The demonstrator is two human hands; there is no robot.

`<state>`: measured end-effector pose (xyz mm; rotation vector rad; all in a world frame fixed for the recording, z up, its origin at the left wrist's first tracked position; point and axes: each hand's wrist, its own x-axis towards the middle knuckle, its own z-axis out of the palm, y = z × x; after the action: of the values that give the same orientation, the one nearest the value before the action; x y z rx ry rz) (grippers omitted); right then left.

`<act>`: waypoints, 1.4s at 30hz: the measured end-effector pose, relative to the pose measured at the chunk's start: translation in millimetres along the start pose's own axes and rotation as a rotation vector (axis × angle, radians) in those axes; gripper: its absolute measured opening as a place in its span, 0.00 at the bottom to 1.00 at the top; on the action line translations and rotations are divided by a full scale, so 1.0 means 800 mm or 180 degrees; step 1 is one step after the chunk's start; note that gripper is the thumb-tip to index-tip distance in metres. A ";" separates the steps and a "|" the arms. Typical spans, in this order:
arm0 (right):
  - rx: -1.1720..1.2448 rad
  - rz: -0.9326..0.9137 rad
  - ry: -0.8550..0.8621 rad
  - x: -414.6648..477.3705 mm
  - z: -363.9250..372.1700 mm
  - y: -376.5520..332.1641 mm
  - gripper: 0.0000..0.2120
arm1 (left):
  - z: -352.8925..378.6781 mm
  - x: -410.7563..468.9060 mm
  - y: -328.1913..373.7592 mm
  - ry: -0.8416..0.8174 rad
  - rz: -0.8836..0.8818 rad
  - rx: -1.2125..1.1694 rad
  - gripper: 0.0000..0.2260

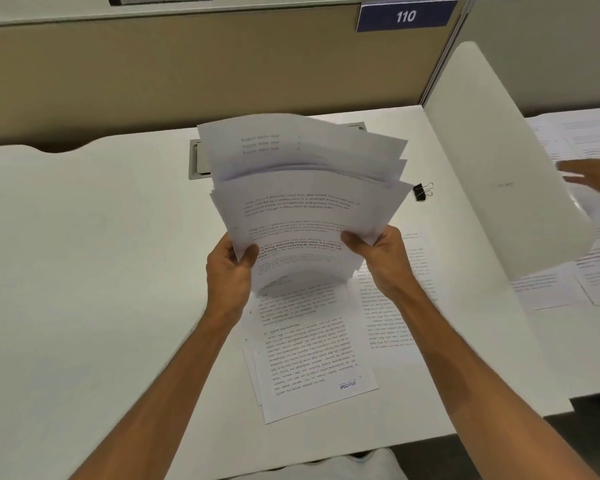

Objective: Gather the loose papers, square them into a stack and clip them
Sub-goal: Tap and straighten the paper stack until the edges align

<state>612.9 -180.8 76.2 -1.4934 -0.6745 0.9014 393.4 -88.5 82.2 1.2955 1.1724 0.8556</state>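
Note:
I hold a fanned, uneven bundle of printed papers (302,188) above the white desk (94,258), its far edges splayed and curling. My left hand (231,271) grips the bundle's lower left corner, thumb on top. My right hand (383,258) grips its lower right edge. Beneath the bundle more printed sheets (312,355) lie loose on the desk, with another sheet (392,306) to their right. A black binder clip (421,192) rests on the desk just right of the bundle, apart from both hands.
A grey cable hatch (197,161) is set in the desk behind the papers. A beige partition wall (187,74) with a blue sign reading 110 (405,16) closes the back. A white divider panel (499,161) stands at right; beyond it another person's hand (593,174) is over papers.

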 end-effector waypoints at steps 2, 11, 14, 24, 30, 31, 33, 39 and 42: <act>-0.0091 0.0013 0.0000 -0.004 0.003 -0.001 0.18 | 0.001 -0.003 -0.003 -0.0024 -0.0027 0.0046 0.17; 0.0054 -0.0125 0.0091 -0.005 -0.001 -0.004 0.27 | -0.003 0.003 -0.002 -0.0148 0.0098 -0.0122 0.26; 0.0101 -0.0117 0.0046 -0.002 -0.001 -0.004 0.21 | -0.002 0.006 0.003 -0.0104 0.0060 -0.0077 0.21; -0.0062 -0.0076 0.0024 -0.010 0.006 -0.007 0.20 | -0.001 -0.002 0.005 0.0129 0.0278 -0.0152 0.21; -0.0321 0.0144 -0.0125 -0.006 0.005 0.002 0.22 | 0.000 0.000 -0.009 -0.0211 0.0020 -0.0017 0.19; -0.0434 0.0149 -0.0159 -0.005 0.005 0.005 0.20 | 0.001 0.000 -0.012 -0.0223 -0.0054 0.0084 0.18; -0.0633 0.0123 -0.0173 -0.003 0.007 0.010 0.17 | 0.001 0.000 -0.015 -0.0177 -0.0162 0.0317 0.15; -0.0624 0.0123 -0.0213 0.005 0.004 0.005 0.14 | -0.011 0.000 -0.010 -0.0116 -0.0046 0.0353 0.14; -0.0535 0.0253 -0.0319 0.003 0.002 0.012 0.16 | -0.023 -0.003 -0.018 -0.0229 -0.0118 0.0457 0.13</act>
<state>612.3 -179.0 66.2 -1.6419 -0.7844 1.0055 373.2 -87.7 70.3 1.4050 1.2145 0.7025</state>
